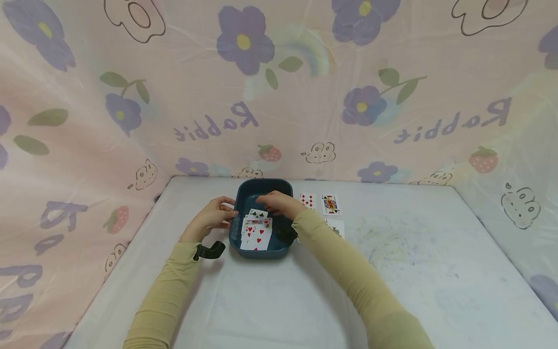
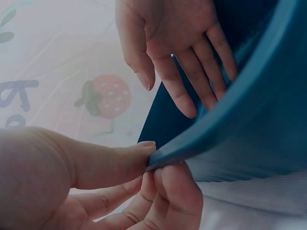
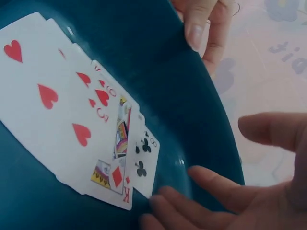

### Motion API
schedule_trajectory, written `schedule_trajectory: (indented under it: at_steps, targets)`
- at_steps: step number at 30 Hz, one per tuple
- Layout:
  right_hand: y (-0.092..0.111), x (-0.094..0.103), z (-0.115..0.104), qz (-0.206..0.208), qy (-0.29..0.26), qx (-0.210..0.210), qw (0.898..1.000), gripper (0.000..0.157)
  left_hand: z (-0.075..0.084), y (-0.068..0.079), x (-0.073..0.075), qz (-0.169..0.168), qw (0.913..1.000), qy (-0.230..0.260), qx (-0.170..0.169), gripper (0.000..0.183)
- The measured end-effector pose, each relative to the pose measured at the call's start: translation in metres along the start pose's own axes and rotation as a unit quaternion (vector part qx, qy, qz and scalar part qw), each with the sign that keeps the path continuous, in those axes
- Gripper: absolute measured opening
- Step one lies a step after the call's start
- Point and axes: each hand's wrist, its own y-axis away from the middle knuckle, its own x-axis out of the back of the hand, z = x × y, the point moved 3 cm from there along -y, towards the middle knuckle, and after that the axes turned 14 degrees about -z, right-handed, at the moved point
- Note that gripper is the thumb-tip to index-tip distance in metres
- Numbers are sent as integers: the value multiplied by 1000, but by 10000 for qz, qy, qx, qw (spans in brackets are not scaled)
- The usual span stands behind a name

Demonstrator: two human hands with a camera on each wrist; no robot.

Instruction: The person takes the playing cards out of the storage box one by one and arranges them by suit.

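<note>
A dark blue plastic bin (image 1: 260,255) stands on the white table. My left hand (image 1: 212,217) pinches its left rim, thumb on the inner side and fingers outside, as the left wrist view shows. Inside the bin lies an overlapping row of face-up playing cards (image 3: 62,96): hearts at the near end, a king of diamonds (image 3: 117,177) behind, and an eight of clubs (image 3: 146,163) at the far end. My right hand (image 1: 282,203) reaches over the right side into the far part of the bin, fingers extended beside the clubs card and holding nothing.
To the right of the bin, face-up cards lie on the table: a diamonds card (image 1: 307,199), a face card (image 1: 331,205) and one partly hidden by my right sleeve (image 1: 336,226). A patterned cloth (image 1: 287,121) hangs behind the table (image 1: 418,271).
</note>
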Motion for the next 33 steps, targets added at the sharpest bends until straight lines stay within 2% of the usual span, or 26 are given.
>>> schedule_trajectory:
  at_steps: [8, 14, 23, 26, 33]
  targets:
    - [5, -5, 0, -558, 170, -27, 9983, 49, 3, 2, -1, -19, 10000, 58, -73, 41]
    - [7, -9, 0, -859, 667, -227, 9938, 49, 3, 3, -1, -17, 10000, 42, -52, 44]
    - [5, -8, 4, -921, 996, -258, 9904, 50, 1, 2, -1, -65, 10000, 36, -53, 45]
    - [4, -8, 4, -1046, 1152, -146, 9877, 45, 0, 2, -1, -65, 10000, 31, -40, 45]
    - [6, -10, 3, -1320, 1599, 206, 9781, 20, -1, 2, 0, -26, 10000, 5, -57, 43]
